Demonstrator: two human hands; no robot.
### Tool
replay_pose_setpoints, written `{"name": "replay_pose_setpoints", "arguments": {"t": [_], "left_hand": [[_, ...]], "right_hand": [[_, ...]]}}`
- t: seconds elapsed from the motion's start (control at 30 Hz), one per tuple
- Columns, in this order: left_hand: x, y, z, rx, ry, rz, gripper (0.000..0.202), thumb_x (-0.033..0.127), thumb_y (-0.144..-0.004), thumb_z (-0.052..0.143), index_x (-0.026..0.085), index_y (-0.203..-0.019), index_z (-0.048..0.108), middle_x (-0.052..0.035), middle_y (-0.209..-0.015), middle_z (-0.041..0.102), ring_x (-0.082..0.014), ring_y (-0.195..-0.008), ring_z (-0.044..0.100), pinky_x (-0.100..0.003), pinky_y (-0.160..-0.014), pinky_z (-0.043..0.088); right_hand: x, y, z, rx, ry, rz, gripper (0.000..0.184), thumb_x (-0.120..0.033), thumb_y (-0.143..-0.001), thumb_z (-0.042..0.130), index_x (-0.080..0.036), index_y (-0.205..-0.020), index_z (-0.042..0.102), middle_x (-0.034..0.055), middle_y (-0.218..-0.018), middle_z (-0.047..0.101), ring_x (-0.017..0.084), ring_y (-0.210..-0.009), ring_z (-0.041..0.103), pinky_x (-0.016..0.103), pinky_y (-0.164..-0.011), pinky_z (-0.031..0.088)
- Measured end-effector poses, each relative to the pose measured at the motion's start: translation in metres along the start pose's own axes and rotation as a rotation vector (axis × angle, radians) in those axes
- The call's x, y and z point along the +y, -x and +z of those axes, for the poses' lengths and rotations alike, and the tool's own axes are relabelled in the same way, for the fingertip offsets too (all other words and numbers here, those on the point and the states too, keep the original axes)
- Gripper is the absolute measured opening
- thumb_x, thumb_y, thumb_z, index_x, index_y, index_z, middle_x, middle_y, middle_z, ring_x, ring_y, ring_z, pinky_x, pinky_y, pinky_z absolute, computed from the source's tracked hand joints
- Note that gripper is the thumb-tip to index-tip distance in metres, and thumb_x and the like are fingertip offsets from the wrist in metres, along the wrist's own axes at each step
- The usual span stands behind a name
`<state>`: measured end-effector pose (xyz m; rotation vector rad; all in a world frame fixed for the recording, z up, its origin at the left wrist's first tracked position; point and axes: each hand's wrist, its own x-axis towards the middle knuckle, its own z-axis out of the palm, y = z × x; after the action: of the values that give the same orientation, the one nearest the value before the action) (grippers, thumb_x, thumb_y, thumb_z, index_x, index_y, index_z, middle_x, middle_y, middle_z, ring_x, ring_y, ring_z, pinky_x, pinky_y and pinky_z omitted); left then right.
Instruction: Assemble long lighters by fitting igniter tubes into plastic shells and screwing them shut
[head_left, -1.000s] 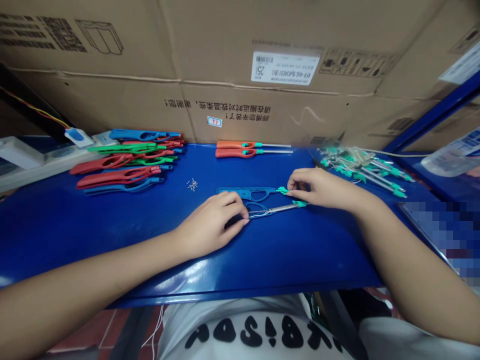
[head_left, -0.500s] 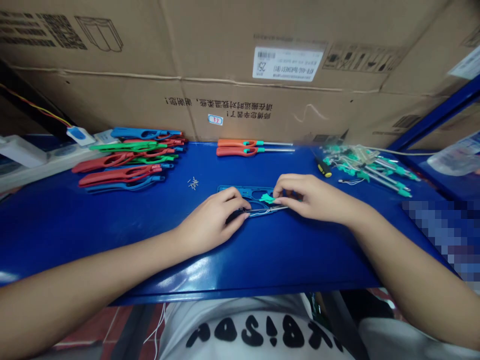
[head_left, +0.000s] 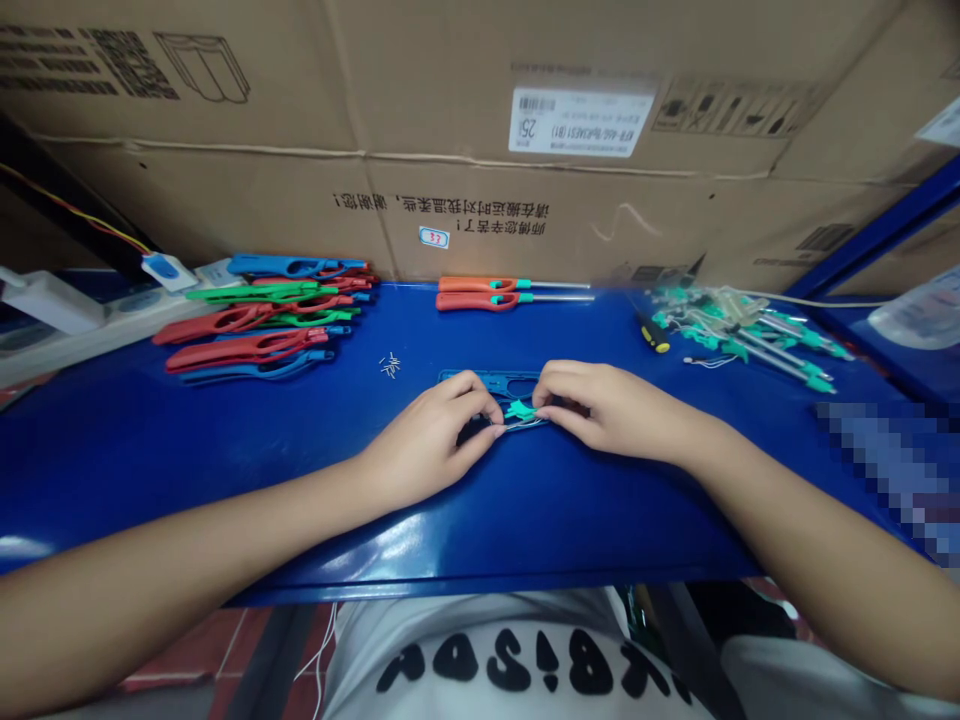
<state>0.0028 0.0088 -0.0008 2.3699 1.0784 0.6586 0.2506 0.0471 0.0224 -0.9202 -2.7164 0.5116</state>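
A blue plastic lighter shell half (head_left: 491,380) lies on the table between my hands, and a second blue part in front of it is largely covered by my fingers. My left hand (head_left: 427,435) is closed, with thumb and index fingertips pinched at the near part, where thin pale wires (head_left: 519,427) run out. From the other side my right hand (head_left: 611,405) is closed on a small green trigger piece (head_left: 519,410), which sits over the blue part. My fingers hide the exact contact points.
Red, green and blue lighter shells (head_left: 232,350) are piled at the left beside a power strip (head_left: 127,318). Small screws (head_left: 390,366) lie nearer. Two orange-red lighters (head_left: 476,300) rest before the cardboard box (head_left: 450,120). A yellow-black screwdriver (head_left: 652,335) and green-tipped metal tubes (head_left: 772,345) lie right.
My right hand has moved left and slightly nearer to me, bringing the green trigger piece closer to my left fingertips. My left hand has barely moved.
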Motion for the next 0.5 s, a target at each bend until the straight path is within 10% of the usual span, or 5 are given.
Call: {"name": "replay_pose_setpoints", "arguments": {"t": [0.5], "left_hand": [[-0.0036,0.0032,-0.0038,-0.006,-0.166,0.058,0.018,0.030,-0.093,0.065,0.019,-0.108,0.063,-0.0058,-0.111,0.063,-0.0224,-0.102,0.059,-0.040,-0.093,0.048]], "right_hand": [[-0.0001,-0.0008,0.0029,-0.028,-0.075,-0.027,0.007,-0.016,-0.095,0.055,-0.017,-0.093,0.062,0.0042,-0.093,0.061,0.015,-0.082,0.056,0.027,-0.074,0.043]]}}
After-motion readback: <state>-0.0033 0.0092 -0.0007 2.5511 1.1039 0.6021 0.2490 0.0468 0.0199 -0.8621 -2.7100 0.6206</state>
